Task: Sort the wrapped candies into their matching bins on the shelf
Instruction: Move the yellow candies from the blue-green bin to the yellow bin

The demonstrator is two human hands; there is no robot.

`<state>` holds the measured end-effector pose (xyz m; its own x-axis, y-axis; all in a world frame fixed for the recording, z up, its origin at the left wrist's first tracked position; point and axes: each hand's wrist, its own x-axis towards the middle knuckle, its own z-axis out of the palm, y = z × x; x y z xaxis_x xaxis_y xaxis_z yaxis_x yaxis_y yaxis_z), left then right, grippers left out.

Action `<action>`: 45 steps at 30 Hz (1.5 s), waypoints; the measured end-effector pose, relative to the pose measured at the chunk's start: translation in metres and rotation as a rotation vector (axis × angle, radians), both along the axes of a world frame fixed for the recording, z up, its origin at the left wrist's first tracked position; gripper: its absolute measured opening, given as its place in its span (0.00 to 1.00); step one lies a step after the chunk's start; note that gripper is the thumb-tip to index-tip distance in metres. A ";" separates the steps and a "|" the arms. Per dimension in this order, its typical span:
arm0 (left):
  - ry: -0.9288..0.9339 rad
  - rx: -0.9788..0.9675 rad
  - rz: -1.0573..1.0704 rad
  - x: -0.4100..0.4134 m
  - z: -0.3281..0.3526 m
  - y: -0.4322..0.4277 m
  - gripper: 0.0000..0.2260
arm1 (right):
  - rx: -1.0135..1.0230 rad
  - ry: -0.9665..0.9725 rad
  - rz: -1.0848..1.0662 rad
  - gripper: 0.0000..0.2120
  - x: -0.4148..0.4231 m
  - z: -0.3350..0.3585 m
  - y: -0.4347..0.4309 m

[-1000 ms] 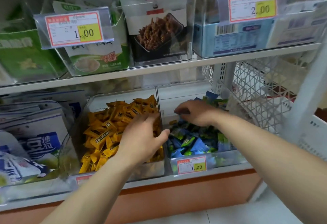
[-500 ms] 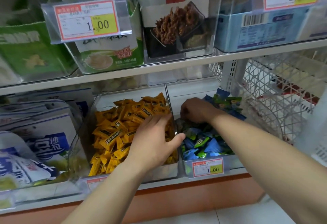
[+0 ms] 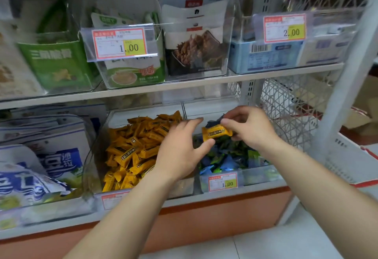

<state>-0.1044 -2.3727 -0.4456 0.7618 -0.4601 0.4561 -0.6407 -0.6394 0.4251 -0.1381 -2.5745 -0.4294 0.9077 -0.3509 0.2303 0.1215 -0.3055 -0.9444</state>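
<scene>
A clear bin [image 3: 96, 156] on the lower shelf holds several yellow wrapped candies [image 3: 131, 150]. To its right, a second clear bin [image 3: 263, 176] holds blue and green wrapped candies [image 3: 225, 156]. My right hand [image 3: 248, 128] pinches one yellow wrapped candy [image 3: 215, 132] above the blue-green bin, with a dark wrapper end showing behind its fingers. My left hand [image 3: 181, 150] hovers over the divider between the bins, fingers spread, thumb tip touching the candy's lower left corner.
Price tags [image 3: 223, 182] clip to the bin fronts. Blue-white snack bags [image 3: 41, 156] fill the bin at left. The upper shelf [image 3: 184, 86] carries boxed snacks in clear bins. A white wire mesh panel [image 3: 286, 105] and a white upright stand at right.
My right hand has lifted out of the blue-green bin holding a yellow candy. My left hand has shifted right toward it, and the camera has moved closer.
</scene>
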 end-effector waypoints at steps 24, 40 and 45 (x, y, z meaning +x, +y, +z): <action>0.009 0.085 0.067 0.001 -0.001 0.022 0.24 | -0.860 0.173 -0.032 0.12 -0.015 -0.056 -0.056; 0.067 0.048 0.134 0.004 -0.038 0.005 0.29 | -1.005 0.355 0.342 0.11 0.093 -0.032 -0.024; 0.068 0.039 0.101 0.006 -0.041 0.009 0.30 | -1.296 0.544 0.309 0.20 0.131 -0.052 -0.028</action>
<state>-0.0980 -2.3637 -0.4863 0.8334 -0.3962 0.3853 -0.5432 -0.7160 0.4385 -0.0071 -2.6026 -0.4814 0.9847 0.0570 -0.1646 0.0617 -0.9978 0.0238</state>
